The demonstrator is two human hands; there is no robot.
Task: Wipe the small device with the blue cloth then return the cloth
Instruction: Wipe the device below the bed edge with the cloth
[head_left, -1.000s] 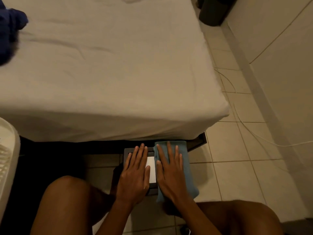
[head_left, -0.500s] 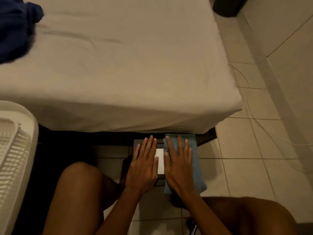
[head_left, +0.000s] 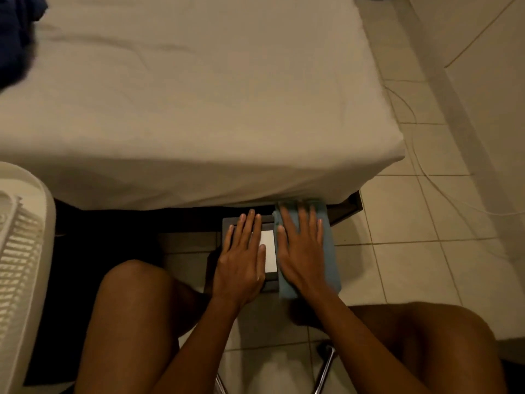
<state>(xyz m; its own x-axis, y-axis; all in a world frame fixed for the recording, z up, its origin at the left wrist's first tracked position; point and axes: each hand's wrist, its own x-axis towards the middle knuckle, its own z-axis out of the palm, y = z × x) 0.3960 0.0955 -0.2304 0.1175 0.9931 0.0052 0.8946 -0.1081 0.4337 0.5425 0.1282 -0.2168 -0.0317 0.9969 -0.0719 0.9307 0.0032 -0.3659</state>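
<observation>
Lower centre of frame, just below the bed (head_left: 199, 109) edge: small device (head_left: 268, 251) lies flat, long axis running top to bottom of the frame. Left hand (head_left: 241, 268) open, palm down, pressing its left half; grasps nothing. Right hand (head_left: 302, 257) open, flat on the blue cloth (head_left: 329, 251), which covers the device's right side and lies parallel to it. White panel exposed between the hands. Judgement: wiping under way; cloth hand is nearer the uncovered strip, which lies directly to its left in frame.
</observation>
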